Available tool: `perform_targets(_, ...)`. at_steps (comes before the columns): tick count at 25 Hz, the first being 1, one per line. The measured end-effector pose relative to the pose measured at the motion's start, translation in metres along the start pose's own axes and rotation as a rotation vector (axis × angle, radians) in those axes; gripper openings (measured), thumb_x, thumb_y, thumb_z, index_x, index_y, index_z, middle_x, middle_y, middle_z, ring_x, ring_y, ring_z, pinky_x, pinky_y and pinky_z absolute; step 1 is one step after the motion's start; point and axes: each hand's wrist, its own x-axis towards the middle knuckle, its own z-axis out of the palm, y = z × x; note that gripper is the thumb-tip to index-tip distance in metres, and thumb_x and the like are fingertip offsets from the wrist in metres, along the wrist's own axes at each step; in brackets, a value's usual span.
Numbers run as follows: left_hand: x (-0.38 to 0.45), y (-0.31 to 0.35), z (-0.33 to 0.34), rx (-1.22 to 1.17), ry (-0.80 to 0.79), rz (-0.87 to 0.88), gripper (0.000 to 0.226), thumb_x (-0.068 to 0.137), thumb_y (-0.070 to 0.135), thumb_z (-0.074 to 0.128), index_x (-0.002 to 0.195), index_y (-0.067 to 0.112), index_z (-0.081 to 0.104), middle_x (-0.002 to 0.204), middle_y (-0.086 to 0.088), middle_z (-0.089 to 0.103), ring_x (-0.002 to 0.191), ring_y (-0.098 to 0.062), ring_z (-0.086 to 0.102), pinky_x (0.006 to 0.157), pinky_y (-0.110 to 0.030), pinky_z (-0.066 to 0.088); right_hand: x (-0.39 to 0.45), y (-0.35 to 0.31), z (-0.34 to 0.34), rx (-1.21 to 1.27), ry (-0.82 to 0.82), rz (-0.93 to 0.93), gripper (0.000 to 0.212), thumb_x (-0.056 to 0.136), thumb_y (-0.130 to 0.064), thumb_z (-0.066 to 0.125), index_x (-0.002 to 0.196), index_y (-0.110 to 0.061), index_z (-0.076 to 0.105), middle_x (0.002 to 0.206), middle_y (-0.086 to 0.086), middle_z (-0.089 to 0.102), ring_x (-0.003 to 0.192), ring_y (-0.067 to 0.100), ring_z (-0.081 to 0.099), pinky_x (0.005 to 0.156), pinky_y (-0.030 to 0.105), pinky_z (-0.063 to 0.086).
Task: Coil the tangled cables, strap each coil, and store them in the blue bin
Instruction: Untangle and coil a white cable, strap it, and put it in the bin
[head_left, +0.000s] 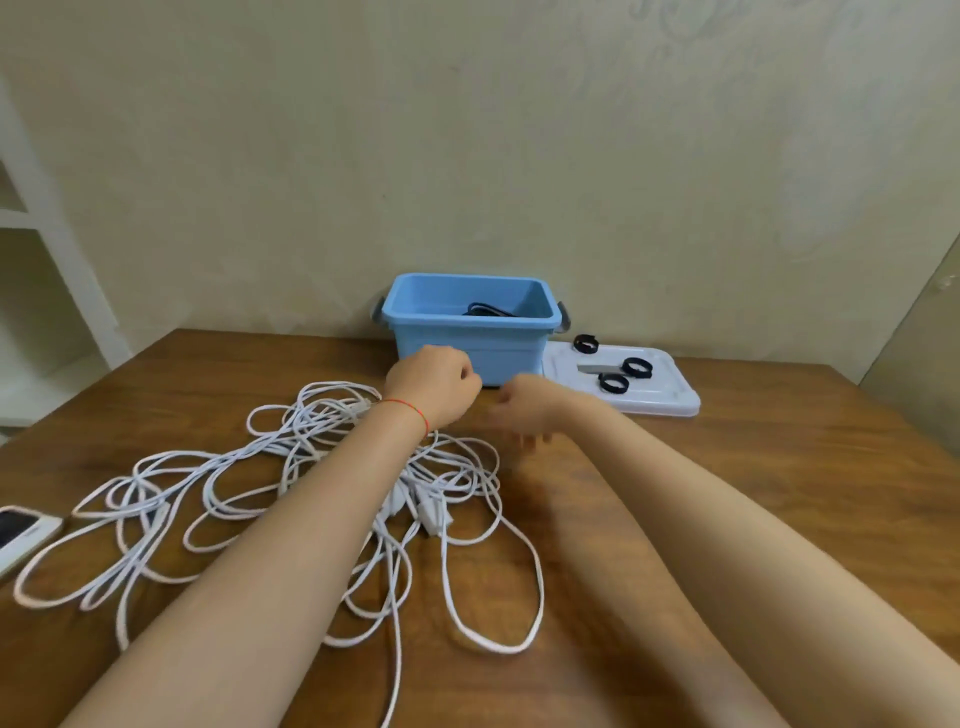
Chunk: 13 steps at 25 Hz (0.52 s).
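1. Cables (311, 499): white tangle spread on counter (727, 519), left of centre, under and to the left of left forearm. Plug ends (426, 512) bunched near middle of the pile.
2. Head view, relation: tangle lies nearer the body than both hands, and left of them. No single long axis; loops sprawl from far centre toward near left.
3. Left hand (434, 382): above far edge of tangle, just in front of blue bin (470, 332). Nearer to the cables than the right.
4. Left grip: fingers curled in, clenched; nothing visibly held. Contact with a strand hidden by the fist, cannot tell.
5. Right hand (524, 413): right of the tangle's far loops, blurred by motion. Grip released, fingers loose and pointing down, nothing in it.
6. Bin against wall, one dark coil (488, 310) already inside.
7. Straps (613, 383): three black loops on white lid (665, 402) right of bin, closer to right hand.
8. Judgement: white cables not yet coiled; next move likely a reach back and left to find a plug end.
9. Phone (21, 535) at left edge, touching outer loops; snag risk.
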Motion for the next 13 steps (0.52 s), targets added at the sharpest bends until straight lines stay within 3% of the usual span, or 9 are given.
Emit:
perform_targets(2, -0.027, -0.01, 0.006, 0.015, -0.111, -0.045, 0.022, 0.093, 0.03, 0.051, 0.098, 0.022, 0.071, 0.101, -0.001, 0.07, 0.093, -0.024, 0.062, 0.08, -0.037, 0.054, -0.018, -0.008, 0.026, -0.124, -0.206, 0.054, 0.048, 0.09, -0.055, 0.062, 0.097, -0.008, 0.065, 0.082, 0.007, 0.072, 0.063, 0.02, 0.07, 0.063, 0.032, 0.059)
perform_targets(5, -0.054, -0.017, 0.015, 0.09, -0.182, -0.104, 0.027, 0.091, 0.032, 0.056, 0.116, 0.024, 0.066, 0.118, 0.0, 0.065, 0.11, -0.023, 0.059, 0.094, -0.038, 0.049, -0.029, -0.013, 0.043, -0.112, -0.103, 0.043, 0.038, 0.093, -0.042, 0.065, 0.1, -0.004, 0.066, 0.079, 0.007, 0.069, 0.056, 0.018, 0.064, 0.056, 0.029, 0.056)
perform_targets(7, -0.067, -0.019, 0.021, 0.202, -0.129, -0.109, 0.028, 0.093, 0.025, 0.056, 0.12, 0.022, 0.065, 0.12, -0.002, 0.065, 0.113, -0.024, 0.058, 0.098, -0.039, 0.047, -0.039, -0.014, 0.046, -0.125, -0.035, 0.04, 0.024, 0.093, -0.028, 0.064, 0.104, -0.007, 0.069, 0.085, 0.008, 0.07, 0.063, 0.018, 0.064, 0.057, 0.028, 0.055)
perform_targets(9, -0.076, -0.019, 0.02, 0.076, -0.016, -0.123, 0.022, 0.095, 0.016, 0.055, 0.113, 0.022, 0.066, 0.113, -0.002, 0.067, 0.106, -0.024, 0.061, 0.093, -0.04, 0.051, -0.05, -0.012, 0.048, -0.041, 0.105, -0.019, 0.029, 0.09, -0.016, 0.065, 0.119, -0.014, 0.061, 0.103, 0.004, 0.067, 0.082, 0.018, 0.063, 0.066, 0.027, 0.053)
perform_targets(11, -0.083, -0.008, 0.013, -0.242, 0.09, -0.055, 0.013, 0.096, 0.016, 0.058, 0.106, 0.024, 0.059, 0.099, 0.002, 0.065, 0.09, -0.02, 0.063, 0.082, -0.039, 0.054, -0.065, -0.01, 0.045, 0.147, 0.246, -0.196, 0.044, 0.09, -0.011, 0.064, 0.131, -0.023, 0.051, 0.1, -0.007, 0.061, 0.083, 0.013, 0.061, 0.066, 0.021, 0.05)
perform_targets(13, -0.089, 0.013, 0.003, -0.418, 0.179, 0.076, 0.015, 0.096, 0.017, 0.06, 0.103, 0.026, 0.051, 0.09, 0.005, 0.062, 0.076, -0.015, 0.061, 0.072, -0.036, 0.054, -0.079, -0.012, 0.042, 0.307, 0.315, -0.328, 0.019, 0.093, -0.012, 0.058, 0.108, -0.023, 0.059, 0.084, -0.01, 0.062, 0.069, 0.011, 0.059, 0.062, 0.027, 0.055)
